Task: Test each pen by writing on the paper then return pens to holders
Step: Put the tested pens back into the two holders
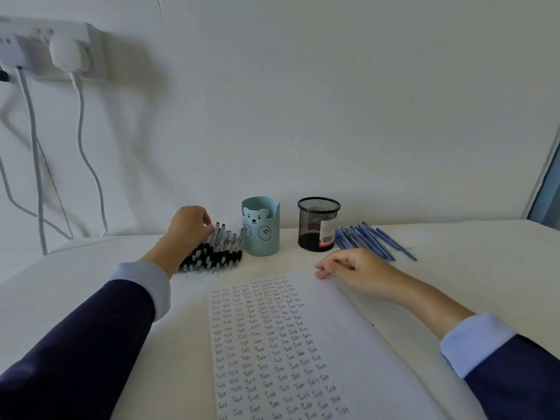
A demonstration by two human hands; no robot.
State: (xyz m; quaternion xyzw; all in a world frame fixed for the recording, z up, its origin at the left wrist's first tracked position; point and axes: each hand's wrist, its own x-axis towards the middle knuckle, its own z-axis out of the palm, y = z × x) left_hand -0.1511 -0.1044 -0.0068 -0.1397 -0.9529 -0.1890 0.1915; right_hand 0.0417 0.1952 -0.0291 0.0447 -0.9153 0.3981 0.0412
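Two holders, one paper

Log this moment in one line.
left hand: fingers curled at black pens, grip unclear | right hand: on paper edge | bear holder, mesh holder: no pens showing | blue pens: beside mesh holder

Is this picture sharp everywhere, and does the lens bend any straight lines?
Head view: the power strip and cables at upper left are smeared by blur; the far edge of the table bows from wide-angle distortion; the writing on the paper is legible; light is soft, without glare.

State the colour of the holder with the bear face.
The bear holder is pale teal; head view.
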